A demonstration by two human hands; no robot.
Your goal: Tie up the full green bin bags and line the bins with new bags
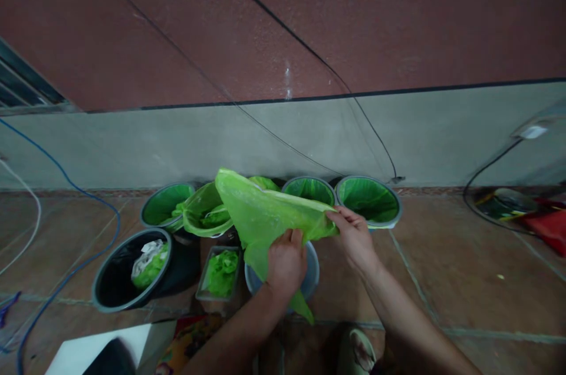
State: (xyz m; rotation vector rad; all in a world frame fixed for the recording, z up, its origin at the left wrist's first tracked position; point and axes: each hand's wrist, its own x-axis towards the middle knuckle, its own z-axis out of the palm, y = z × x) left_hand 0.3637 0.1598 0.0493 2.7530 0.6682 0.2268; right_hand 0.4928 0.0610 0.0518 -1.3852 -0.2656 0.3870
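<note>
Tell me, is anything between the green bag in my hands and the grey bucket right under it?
Nothing visible. Left hand and right hand hold the green bag directly above the grey bucket, whose visible rim is uncovered.

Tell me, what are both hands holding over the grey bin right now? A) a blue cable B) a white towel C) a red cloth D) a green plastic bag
D: the left hand and right hand both grip a thin green plastic bag, spread open above the grey bin.
</note>
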